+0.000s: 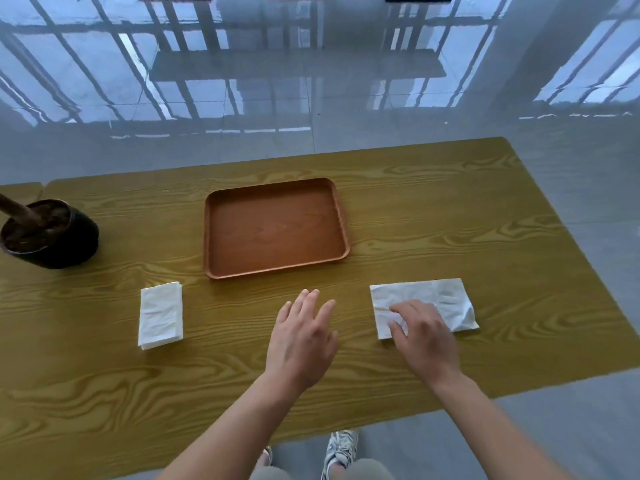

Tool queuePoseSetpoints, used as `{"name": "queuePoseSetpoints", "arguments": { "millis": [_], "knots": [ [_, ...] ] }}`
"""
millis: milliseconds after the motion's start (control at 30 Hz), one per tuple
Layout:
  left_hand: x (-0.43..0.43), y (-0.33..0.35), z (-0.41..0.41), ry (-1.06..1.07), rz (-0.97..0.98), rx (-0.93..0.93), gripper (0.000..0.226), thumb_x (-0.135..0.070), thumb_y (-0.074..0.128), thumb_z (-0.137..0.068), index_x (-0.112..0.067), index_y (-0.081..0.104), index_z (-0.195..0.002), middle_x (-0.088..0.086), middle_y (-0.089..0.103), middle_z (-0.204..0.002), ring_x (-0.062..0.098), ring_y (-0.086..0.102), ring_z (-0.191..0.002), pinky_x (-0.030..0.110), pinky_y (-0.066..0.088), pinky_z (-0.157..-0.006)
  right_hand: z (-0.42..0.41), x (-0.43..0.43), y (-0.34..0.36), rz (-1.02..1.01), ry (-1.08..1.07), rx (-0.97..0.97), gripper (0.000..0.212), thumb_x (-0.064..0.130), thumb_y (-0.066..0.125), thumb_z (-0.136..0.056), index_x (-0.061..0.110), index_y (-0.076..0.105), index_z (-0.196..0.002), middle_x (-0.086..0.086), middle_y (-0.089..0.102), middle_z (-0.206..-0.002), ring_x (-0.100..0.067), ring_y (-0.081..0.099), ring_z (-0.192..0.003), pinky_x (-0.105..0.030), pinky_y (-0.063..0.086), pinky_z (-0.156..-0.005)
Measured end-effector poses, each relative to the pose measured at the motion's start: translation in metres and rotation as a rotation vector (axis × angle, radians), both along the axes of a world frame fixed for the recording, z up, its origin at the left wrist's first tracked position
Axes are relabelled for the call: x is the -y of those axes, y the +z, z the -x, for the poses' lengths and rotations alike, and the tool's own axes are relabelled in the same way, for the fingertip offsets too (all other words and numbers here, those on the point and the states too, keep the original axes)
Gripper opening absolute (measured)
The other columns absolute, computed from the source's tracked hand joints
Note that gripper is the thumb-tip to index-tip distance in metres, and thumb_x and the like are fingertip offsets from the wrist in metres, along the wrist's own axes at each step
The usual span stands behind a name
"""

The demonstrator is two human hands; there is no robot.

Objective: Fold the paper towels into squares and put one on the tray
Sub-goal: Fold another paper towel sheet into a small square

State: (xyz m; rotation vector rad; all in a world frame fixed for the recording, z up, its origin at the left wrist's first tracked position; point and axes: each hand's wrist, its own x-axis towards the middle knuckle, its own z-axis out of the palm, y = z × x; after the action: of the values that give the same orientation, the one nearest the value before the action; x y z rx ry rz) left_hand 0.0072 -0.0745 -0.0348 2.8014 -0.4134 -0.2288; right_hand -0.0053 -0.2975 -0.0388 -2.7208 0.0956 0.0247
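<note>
The wooden table (450, 220) carries a brown tray (277, 226) at its middle. On the far left stands a black pot (69, 244) that holds dark soil (31, 233) and 1 brown stem (17, 207). The 2 towels lie on the table, outside the tray. The wide paper towel (440, 296) is under the right hand (426, 337), whose bent fingers pinch it near its left edge. The folded paper towel (160, 315) lies apart at the left. The left hand (301, 337) is above the table with fingers straight, slightly spread, holding nothing.

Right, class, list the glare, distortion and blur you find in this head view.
Head view: window glare streaks the glossy floor; the wide lens bows the table edges; the tray, left paper towel and right paper towel look sharp; light is soft, shadows faint.
</note>
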Motion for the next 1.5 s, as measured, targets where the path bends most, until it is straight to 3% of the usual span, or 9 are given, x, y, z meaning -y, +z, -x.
{"name": "queuePoseSetpoints", "arguments": {
  "millis": [133,267,533,800,933,1000,1200,1367,1500],
  "knots": [
    [0.050,-0.006,-0.005,-0.154,-0.003,-0.027,0.054,-0.036,0.048,-0.092,-0.023,0.041,-0.144,0.013,0.034,-0.157,0.027,0.024,-0.148,0.045,0.022,-0.120,0.009,0.039,-0.011,0.096,-0.045,0.032,0.029,0.004,0.080,-0.076,0.006,0.074,-0.104,-0.013,0.073,-0.108,-0.037,0.065,-0.100,-0.044,0.057,-0.080],
    [0.084,-0.015,-0.009,-0.306,-0.046,-0.061,0.055,-0.033,0.045,-0.094,-0.022,0.035,-0.147,0.013,0.021,-0.162,0.026,0.012,-0.152,0.046,0.012,-0.123,0.014,0.060,-0.023,0.110,-0.071,-0.025,0.027,0.012,0.074,-0.084,0.012,0.072,-0.111,-0.011,0.068,-0.123,-0.035,0.061,-0.113,-0.045,0.052,-0.093],
    [0.083,-0.028,-0.009,-0.413,-0.215,-0.135,0.060,-0.048,0.034,-0.098,-0.023,0.027,-0.152,0.012,0.013,-0.165,0.026,0.006,-0.153,0.051,0.004,-0.123,0.016,0.061,-0.029,0.134,-0.044,-0.075,0.029,0.023,0.065,-0.093,0.015,0.069,-0.121,-0.010,0.060,-0.136,-0.032,0.053,-0.120,-0.044,0.047,-0.101],
    [0.040,-0.027,0.001,-0.382,-0.247,-0.076,0.058,-0.048,0.037,-0.097,-0.026,0.032,-0.150,0.007,0.021,-0.164,0.029,0.017,-0.151,0.057,0.009,-0.121,0.012,0.041,-0.027,0.133,0.030,-0.108,0.034,0.030,0.062,-0.094,0.020,0.066,-0.126,-0.008,0.054,-0.143,-0.027,0.048,-0.127,-0.040,0.044,-0.105],
    [0.028,-0.020,0.003,-0.280,-0.161,-0.028,0.047,-0.043,0.051,-0.091,-0.019,0.053,-0.131,0.013,0.049,-0.139,0.032,0.046,-0.131,0.052,0.030,-0.116,0.012,0.028,-0.025,0.143,0.074,-0.119,0.034,0.031,0.064,-0.093,0.020,0.066,-0.125,-0.007,0.055,-0.142,-0.028,0.049,-0.127,-0.041,0.046,-0.105],
    [0.033,-0.020,0.003,-0.282,-0.112,0.026,0.047,-0.040,0.058,-0.087,-0.016,0.058,-0.127,0.017,0.053,-0.137,0.035,0.049,-0.130,0.050,0.036,-0.113,0.011,0.022,-0.024,0.153,0.081,-0.122,0.035,0.033,0.064,-0.093,0.019,0.066,-0.125,-0.008,0.055,-0.142,-0.028,0.050,-0.127,-0.041,0.046,-0.104],
    [0.044,-0.027,0.003,-0.328,-0.124,-0.045,0.065,-0.043,0.037,-0.095,-0.018,0.028,-0.154,0.015,0.016,-0.164,0.029,0.009,-0.153,0.045,0.005,-0.122,0.014,-0.008,-0.023,0.148,0.196,-0.099,0.032,0.021,0.055,-0.096,0.019,0.065,-0.125,-0.010,0.054,-0.145,-0.030,0.051,-0.129,-0.043,0.048,-0.104],
    [0.000,-0.037,0.015,-0.306,-0.179,-0.024,0.064,-0.050,0.043,-0.091,-0.018,0.047,-0.146,0.012,0.036,-0.158,0.028,0.028,-0.148,0.045,0.020,-0.120,0.014,-0.031,-0.025,0.091,0.288,-0.087,0.036,0.013,0.047,-0.095,0.015,0.063,-0.127,-0.012,0.050,-0.148,-0.032,0.044,-0.136,-0.043,0.041,-0.111],
    [-0.040,-0.037,0.029,-0.266,-0.219,-0.062,0.062,-0.051,0.043,-0.090,-0.018,0.054,-0.141,0.011,0.041,-0.155,0.027,0.035,-0.145,0.043,0.017,-0.116,0.014,-0.059,-0.026,0.052,0.411,-0.086,0.037,0.012,0.043,-0.093,0.013,0.060,-0.126,-0.015,0.046,-0.152,-0.032,0.039,-0.140,-0.045,0.035,-0.116]
  ]
}}
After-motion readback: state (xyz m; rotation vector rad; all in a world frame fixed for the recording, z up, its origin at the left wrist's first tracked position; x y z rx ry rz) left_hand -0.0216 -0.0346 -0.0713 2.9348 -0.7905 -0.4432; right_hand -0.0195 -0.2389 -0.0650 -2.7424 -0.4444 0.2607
